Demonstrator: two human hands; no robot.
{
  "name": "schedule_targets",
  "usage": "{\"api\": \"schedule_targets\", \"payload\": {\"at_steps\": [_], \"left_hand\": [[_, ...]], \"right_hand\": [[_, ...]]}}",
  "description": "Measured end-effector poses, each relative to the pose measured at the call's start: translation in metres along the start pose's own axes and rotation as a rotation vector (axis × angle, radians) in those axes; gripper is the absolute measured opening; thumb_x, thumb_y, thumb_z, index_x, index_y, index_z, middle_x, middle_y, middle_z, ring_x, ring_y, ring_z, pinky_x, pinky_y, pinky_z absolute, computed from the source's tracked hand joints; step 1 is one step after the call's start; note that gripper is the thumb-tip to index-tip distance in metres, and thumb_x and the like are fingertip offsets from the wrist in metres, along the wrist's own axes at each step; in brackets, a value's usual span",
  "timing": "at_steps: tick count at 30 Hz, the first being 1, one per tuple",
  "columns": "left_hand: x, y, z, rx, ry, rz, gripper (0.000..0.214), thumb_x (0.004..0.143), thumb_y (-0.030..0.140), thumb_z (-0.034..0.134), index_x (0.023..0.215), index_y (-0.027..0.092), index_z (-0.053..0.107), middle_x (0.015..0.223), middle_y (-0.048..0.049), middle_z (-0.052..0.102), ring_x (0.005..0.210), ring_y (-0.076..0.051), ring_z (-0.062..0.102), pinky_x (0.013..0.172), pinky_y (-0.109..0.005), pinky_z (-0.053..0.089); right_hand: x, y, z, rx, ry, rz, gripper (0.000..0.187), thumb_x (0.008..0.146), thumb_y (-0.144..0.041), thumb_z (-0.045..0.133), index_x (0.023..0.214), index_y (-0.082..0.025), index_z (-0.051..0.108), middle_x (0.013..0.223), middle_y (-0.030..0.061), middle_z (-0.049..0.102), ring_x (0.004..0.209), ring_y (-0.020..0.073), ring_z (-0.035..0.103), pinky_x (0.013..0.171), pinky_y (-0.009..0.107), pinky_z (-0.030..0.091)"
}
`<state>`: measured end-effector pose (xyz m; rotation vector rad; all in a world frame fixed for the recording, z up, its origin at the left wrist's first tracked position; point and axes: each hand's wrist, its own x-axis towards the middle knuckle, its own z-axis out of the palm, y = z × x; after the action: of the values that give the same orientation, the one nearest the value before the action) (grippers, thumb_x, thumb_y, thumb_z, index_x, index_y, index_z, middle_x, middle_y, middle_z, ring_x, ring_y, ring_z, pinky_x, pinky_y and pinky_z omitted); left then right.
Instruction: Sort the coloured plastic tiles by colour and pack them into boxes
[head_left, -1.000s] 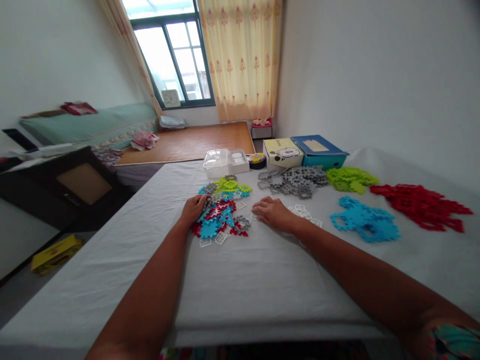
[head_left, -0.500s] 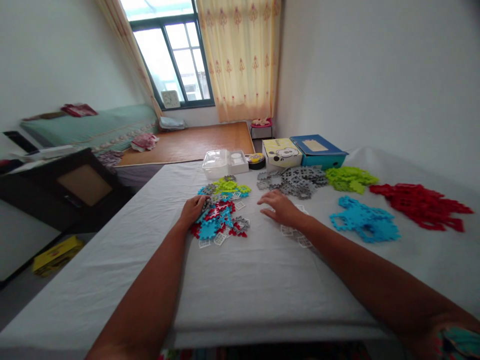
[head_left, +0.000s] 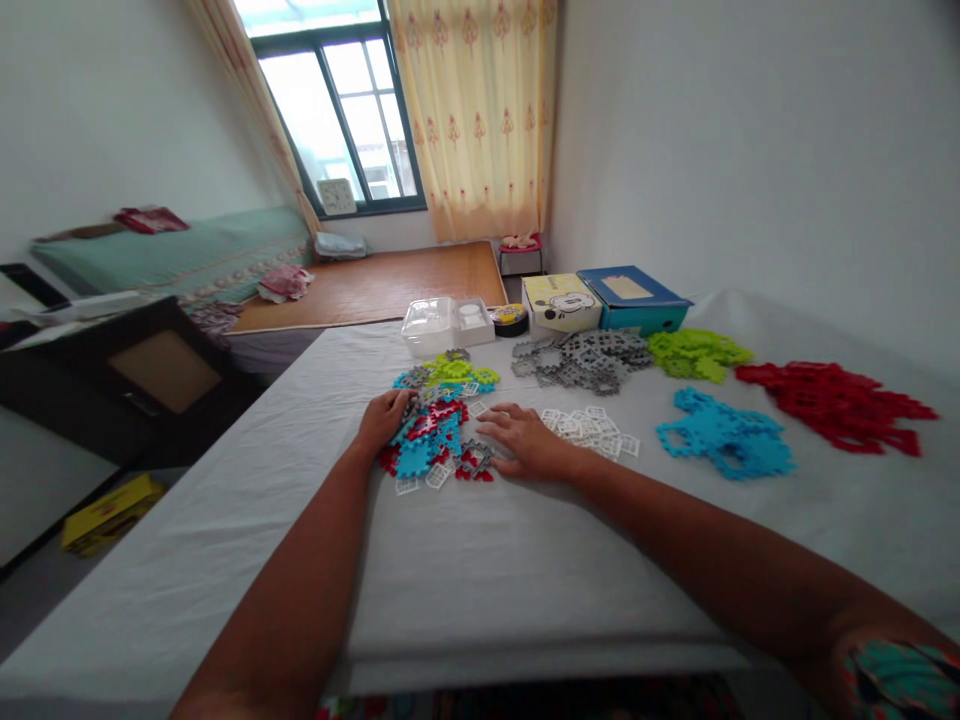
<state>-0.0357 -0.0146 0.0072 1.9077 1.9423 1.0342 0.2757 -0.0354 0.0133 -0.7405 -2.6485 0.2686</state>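
Observation:
A mixed pile of flat, notched plastic building pieces (head_left: 424, 440) in blue, red, grey and lime lies on the table. At its left edge is my left hand (head_left: 382, 420), fingers bent closed against a grey notched piece (head_left: 407, 408); its thumb is hidden. My right hand (head_left: 525, 442) reaches to the pile's right edge, palm down, fingers open and apart. Its fingertips are close to a small white window-frame piece (head_left: 477, 409) and a dark grey piece (head_left: 474, 455). Beside its wrist lies a heap of white window-frame pieces (head_left: 592, 428).
Sorted heaps sit to the right: grey (head_left: 585, 360), lime (head_left: 697, 354), blue (head_left: 724, 437) and red (head_left: 832, 405). Along the back stand a clear plastic box (head_left: 429, 325), a tape roll (head_left: 509, 320), a yellow box (head_left: 561, 305) and a blue box (head_left: 636, 298).
My right hand has moved left, from over the white pieces to the mixed pile's right edge, uncovering the white heap. My left hand stays in place.

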Motion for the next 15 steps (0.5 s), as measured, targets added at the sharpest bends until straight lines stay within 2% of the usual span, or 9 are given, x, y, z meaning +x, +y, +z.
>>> {"api": "schedule_targets", "payload": {"at_steps": [4,10,15], "left_hand": [[0.0006,0.0023,-0.0023,0.014,-0.009,-0.007,0.048,0.085,0.047,0.039,0.099,0.017,0.074,0.098,-0.0044,0.074,0.095,-0.022,0.065,0.085,-0.029,0.047],[0.0004,0.0031,-0.0040,0.035,-0.016,-0.008,0.049,0.084,0.048,0.038,0.100,0.018,0.073,0.099,-0.0037,0.074,0.095,-0.022,0.064,0.085,-0.029,0.047],[-0.0001,0.0049,-0.0047,0.037,-0.020,-0.015,0.049,0.084,0.049,0.037,0.099,0.018,0.073,0.101,-0.0038,0.074,0.097,-0.022,0.064,0.086,-0.029,0.047]], "right_hand": [[0.0019,-0.0056,-0.0005,0.026,-0.047,-0.016,0.030,0.083,-0.032,0.061,0.112,-0.024,0.064,0.135,0.0065,0.055,0.129,0.0278,0.040,0.096,0.047,0.039],[0.0027,-0.0079,-0.0045,0.020,-0.012,-0.012,0.025,0.073,-0.027,0.068,0.096,-0.019,0.064,0.125,0.0105,0.061,0.127,0.0288,0.042,0.095,0.047,0.038],[0.0011,-0.0110,-0.0098,0.077,-0.054,0.062,0.027,0.068,-0.024,0.072,0.091,-0.018,0.061,0.118,0.0104,0.062,0.118,0.0277,0.047,0.089,0.042,0.040]]}}
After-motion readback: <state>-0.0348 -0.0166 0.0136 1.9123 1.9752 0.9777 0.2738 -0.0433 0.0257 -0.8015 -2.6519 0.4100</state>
